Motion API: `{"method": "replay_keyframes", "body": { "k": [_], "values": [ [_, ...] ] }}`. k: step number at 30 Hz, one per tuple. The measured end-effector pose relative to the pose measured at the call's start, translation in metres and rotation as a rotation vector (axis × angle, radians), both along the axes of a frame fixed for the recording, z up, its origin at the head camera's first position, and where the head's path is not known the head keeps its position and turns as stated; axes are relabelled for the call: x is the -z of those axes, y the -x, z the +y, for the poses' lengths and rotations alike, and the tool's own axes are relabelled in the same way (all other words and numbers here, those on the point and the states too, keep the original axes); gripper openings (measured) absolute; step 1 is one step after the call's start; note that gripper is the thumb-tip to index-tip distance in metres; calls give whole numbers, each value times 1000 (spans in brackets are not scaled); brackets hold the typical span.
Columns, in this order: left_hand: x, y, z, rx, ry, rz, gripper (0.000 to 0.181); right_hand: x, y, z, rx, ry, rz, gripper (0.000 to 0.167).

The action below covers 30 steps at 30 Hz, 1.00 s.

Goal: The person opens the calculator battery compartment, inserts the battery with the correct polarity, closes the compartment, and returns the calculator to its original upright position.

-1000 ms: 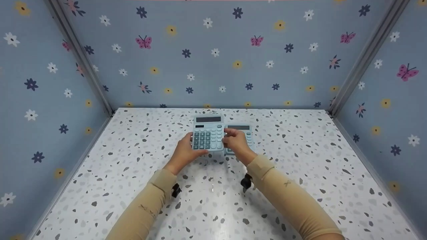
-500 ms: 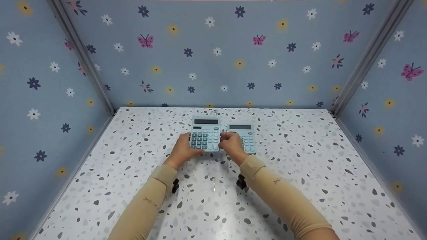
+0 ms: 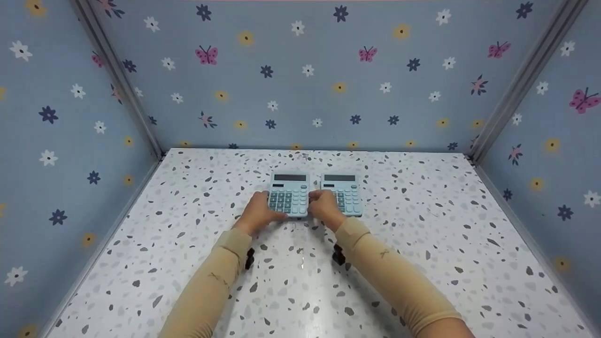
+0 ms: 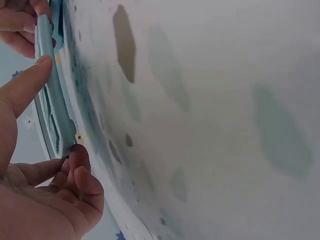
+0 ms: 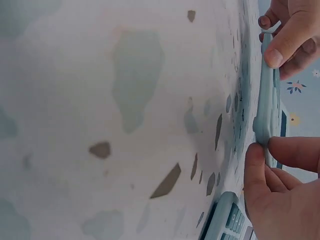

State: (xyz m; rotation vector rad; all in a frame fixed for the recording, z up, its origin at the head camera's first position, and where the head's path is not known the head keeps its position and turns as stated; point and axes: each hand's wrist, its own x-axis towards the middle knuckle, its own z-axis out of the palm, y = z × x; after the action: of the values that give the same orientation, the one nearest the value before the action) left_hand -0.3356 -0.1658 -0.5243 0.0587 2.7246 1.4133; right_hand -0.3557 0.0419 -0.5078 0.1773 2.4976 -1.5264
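Note:
Both hands hold a light blue calculator point(image 3: 295, 199) by its sides, keys facing up. The left hand point(image 3: 257, 213) grips its left side, with the thumb on the near edge. At the right edge, the right hand point(image 3: 325, 208) pinches it between thumb and fingers. In the left wrist view the calculator point(image 4: 61, 107) is seen edge-on, a little above the table. The right wrist view also has its edge, with a narrow gap beneath. A second, similar calculator point(image 3: 351, 196) lies just right of it, its left part hidden by the right hand.
The white speckled table point(image 3: 300, 291) reaches to a blue flowered back wall point(image 3: 300, 84). Similar panels stand at left and right, with grey metal posts point(image 3: 119, 80) at the corners. Dark camera mounts point(image 3: 339, 254) hang under the wrists.
The held calculator has come down toward the table and slightly nearer. It has shifted left of the second calculator, which it partly overlapped before; a gap now shows between them.

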Motion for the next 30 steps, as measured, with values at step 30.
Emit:
{"method": "replay_keyframes", "body": {
  "k": [30],
  "values": [
    [3, 9, 0, 32, 85, -15, 64, -9, -9, -1, -140, -62, -41, 52]
  ]
}}
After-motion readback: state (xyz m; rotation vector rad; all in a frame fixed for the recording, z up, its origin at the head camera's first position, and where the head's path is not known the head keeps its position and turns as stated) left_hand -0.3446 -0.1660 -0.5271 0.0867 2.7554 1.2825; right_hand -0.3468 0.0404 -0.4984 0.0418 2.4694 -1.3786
